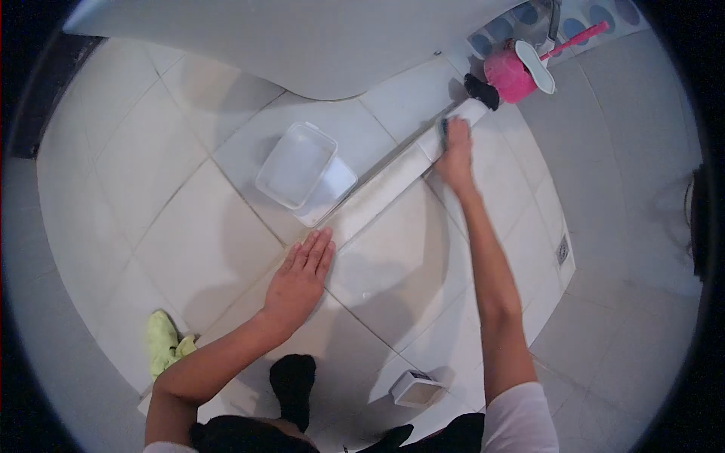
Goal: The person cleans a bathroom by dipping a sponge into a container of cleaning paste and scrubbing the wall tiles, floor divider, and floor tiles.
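Note:
My left hand lies flat, fingers stretched out, on the near end of a raised white tiled ledge. Further along the same ledge, my right hand is closed with its fingers pressed down. A small dark green scouring pad shows at the edge of its fingers; most of the pad is hidden. A clear rectangular plastic container stands on the floor tiles beyond the ledge, between my hands.
A white toilet base fills the far side. Beyond my right hand are a black object and a pink toilet brush holder. A yellow-green cloth-like item, a small white box and a floor drain are around me.

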Tool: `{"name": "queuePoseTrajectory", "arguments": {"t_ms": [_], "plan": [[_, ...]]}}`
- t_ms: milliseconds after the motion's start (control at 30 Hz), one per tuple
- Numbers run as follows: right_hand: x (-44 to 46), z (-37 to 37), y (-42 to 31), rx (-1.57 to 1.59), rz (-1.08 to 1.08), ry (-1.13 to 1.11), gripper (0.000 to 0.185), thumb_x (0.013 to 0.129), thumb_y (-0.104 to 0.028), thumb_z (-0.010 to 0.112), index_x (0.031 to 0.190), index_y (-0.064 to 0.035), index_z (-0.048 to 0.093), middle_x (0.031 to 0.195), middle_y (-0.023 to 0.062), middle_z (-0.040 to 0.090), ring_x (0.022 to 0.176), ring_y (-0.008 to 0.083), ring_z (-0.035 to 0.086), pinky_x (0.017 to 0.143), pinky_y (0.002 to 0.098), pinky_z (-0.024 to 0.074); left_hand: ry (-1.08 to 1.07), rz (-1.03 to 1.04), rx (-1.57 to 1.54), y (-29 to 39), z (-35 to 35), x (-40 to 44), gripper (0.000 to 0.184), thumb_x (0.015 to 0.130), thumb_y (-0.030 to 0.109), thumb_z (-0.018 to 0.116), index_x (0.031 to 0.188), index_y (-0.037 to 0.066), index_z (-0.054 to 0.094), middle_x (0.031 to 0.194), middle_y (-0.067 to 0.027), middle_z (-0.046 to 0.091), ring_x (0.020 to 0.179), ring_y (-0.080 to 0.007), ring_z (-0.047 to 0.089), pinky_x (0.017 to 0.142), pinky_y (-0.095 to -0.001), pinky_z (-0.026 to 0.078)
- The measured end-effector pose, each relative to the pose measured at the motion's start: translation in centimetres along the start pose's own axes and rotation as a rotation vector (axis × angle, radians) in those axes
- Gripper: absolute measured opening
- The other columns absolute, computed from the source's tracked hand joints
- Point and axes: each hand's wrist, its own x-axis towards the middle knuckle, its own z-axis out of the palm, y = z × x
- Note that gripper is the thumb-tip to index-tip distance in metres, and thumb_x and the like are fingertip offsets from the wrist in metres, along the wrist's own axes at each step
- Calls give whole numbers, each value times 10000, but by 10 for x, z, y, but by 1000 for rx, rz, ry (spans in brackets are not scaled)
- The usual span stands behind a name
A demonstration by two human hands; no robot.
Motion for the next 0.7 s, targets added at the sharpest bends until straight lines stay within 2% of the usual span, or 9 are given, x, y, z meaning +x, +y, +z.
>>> {"name": "queuePoseTrajectory", "arguments": {"t_ms": [67,133,233,267,333,467,567,633,700], "plan": [[-57,-20,-86,21,-92,-210,624,738,83,426,1357,59,351,1445,247,309,1374,364,252,1124,503,158,75,-2,-14,-4,-14,-1,526,821,32,478,1340,-13,400,1486,-165,277,1355,-310,316,1088,-396,326],[-137,-8,-144,418,-364,-235,564,805,1,457,1363,5,373,1458,191,322,1368,323,282,1105,509,226,-45,-198,-600,-17,-40,3,485,764,-35,488,1242,35,527,1404,-165,413,1274,-317,428,1037,-384,390],[-139,-45,-165,204,-764,-563,521,829,-61,492,1344,-58,408,1457,101,358,1317,285,388,1082,519,269,279,-281,-549,-49,-44,-4,460,731,-83,458,1147,55,594,1299,-151,522,1152,-311,530,917,-365,469],[-132,-34,-143,346,-456,-587,490,818,-59,512,1304,-99,462,1435,74,401,1301,277,415,1070,548,271,366,-280,-467,-58,-48,-6,458,738,-96,448,1147,52,591,1286,-147,534,1118,-305,555,876,-357,485],[-99,-33,-122,248,-329,-296,560,723,68,566,1252,-114,527,1388,85,464,1302,310,403,1057,586,255,375,-325,-449,-67,-53,-16,451,738,-109,438,1129,44,600,1270,-143,548,1069,-300,580,833,-346,494],[-128,-11,-177,186,-105,-198,445,797,-22,503,1238,-77,525,1369,124,461,1308,334,374,1048,567,266,465,-367,-449,-82,-45,-19,434,743,-138,415,1082,33,626,1217,-134,586,965,-281,629,759,-325,504],[-174,-20,-244,427,-280,-351,392,827,-81,498,1217,-70,529,1336,180,464,1297,327,385,1049,556,272,418,-380,-468,-72,-38,-11,394,763,-115,437,1069,29,640,1185,-136,605,994,-281,623,772,-335,504],[-166,-22,-238,398,-650,-335,373,841,-107,515,1214,-86,531,1327,188,468,1293,311,393,1044,556,284,326,-392,-494,-74,-38,-10,361,788,-86,454,1073,25,645,1177,-148,608,1028,-287,616,821,-338,500],[-143,-8,-182,324,-505,-169,410,819,-84,516,1228,-108,532,1375,82,464,1286,284,409,1021,558,316,297,-388,-478,-83,-36,-20,357,795,-83,456,1081,23,643,1171,-152,610,1037,-288,612,848,-330,493]]}}
